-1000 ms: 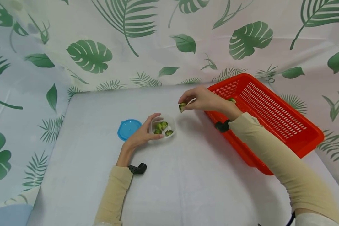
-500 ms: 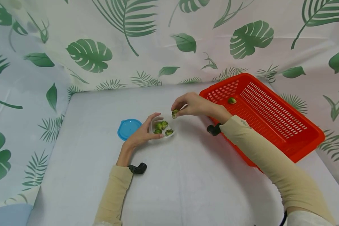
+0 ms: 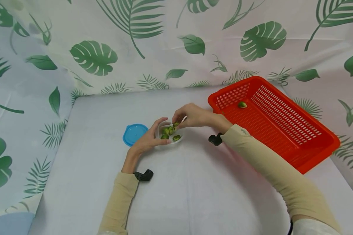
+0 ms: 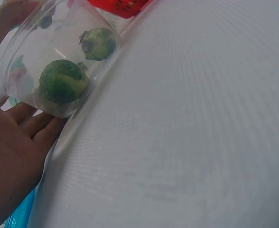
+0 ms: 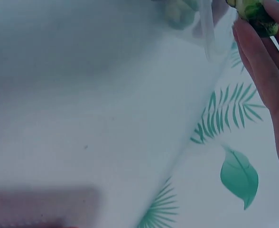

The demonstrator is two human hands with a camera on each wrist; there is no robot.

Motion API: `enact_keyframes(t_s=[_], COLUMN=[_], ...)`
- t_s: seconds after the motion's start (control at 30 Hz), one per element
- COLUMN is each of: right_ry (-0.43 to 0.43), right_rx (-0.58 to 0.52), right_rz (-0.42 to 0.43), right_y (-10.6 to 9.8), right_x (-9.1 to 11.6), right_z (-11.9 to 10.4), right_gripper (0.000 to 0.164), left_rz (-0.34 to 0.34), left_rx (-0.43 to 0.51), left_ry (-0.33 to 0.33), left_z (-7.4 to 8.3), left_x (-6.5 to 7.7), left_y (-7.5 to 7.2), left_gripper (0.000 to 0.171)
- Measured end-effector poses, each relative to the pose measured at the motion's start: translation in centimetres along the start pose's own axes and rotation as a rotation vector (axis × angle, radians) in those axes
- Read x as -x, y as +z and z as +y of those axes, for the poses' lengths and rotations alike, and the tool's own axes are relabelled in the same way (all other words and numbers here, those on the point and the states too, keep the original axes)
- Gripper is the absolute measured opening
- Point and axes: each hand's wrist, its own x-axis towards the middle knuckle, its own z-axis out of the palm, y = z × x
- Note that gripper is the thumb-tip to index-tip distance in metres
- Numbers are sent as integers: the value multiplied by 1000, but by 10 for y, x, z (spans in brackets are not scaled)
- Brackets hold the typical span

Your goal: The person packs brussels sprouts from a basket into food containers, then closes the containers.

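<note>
My left hand (image 3: 148, 141) grips a small clear plastic container (image 3: 181, 134) on the white table, thumb on the near side and fingers round the far side. Several Brussels sprouts (image 3: 164, 136) lie inside; in the left wrist view two of them (image 4: 63, 81) show through the wall. Over the container's open top, my right hand (image 3: 194, 116) pinches another Brussels sprout (image 5: 255, 16) between thumb and fingertips. From the right wrist view, that sprout is held just beside the container's rim (image 5: 207, 28).
A blue lid (image 3: 134, 134) lies on the table left of the container, close to my left hand. At the right stands a red perforated basket (image 3: 294, 130) with one Brussels sprout (image 3: 242, 104) in its far corner. Leaf-printed cloth (image 3: 179, 49) rises behind the table.
My right hand has moved left and down from beside the basket to over the container, carrying the pinched sprout. The left hand and container have stayed in place.
</note>
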Motion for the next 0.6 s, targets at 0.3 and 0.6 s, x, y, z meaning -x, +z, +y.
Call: enact_keyframes(t_s=[0.3, 0.6], right_ry=[-51, -86], right_rx=[51, 72], right_rz=[-64, -82], right_y=[14, 26], right_x=[-12, -20], right_z=[-1, -1], right_gripper=[21, 19], left_rz=[16, 18], left_rx=[-37, -25], left_ry=[-39, -36], left_z=[0, 1], left_x=[1, 2], left_y=[-1, -1], left_gripper=[89, 90])
